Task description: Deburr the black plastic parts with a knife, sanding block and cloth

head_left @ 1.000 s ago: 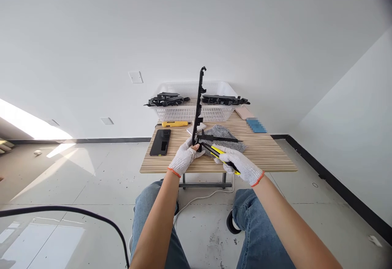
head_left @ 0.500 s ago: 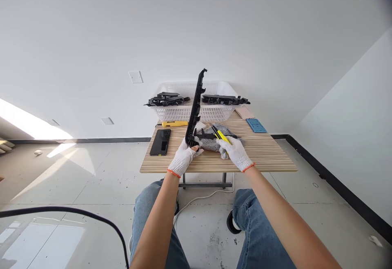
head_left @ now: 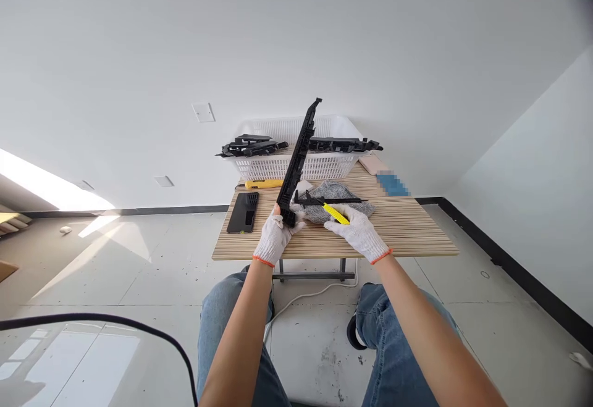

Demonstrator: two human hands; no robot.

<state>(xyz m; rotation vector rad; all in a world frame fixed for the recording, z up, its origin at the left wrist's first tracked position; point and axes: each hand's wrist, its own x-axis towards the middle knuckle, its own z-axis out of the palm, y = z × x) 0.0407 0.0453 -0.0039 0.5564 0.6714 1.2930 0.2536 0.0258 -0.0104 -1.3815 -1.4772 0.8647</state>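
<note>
Left hand, gloved, closed round the lower end of a black strip; the strip stands at frame centre, leaning toward the upper right, its top crossing the white basket. Right hand, gloved, fingers curled on a yellow knife, just right of the strip's foot, over a grey cloth; a second black part lies on the cloth; phone at the left edge of the table.

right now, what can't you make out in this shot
Head view:
- The blue thing on the table is blurred out.
- Blade of the knife: too small, handle partly under the right hand.
- Lower end of the black strip: covered by fingers of the left hand.
</note>
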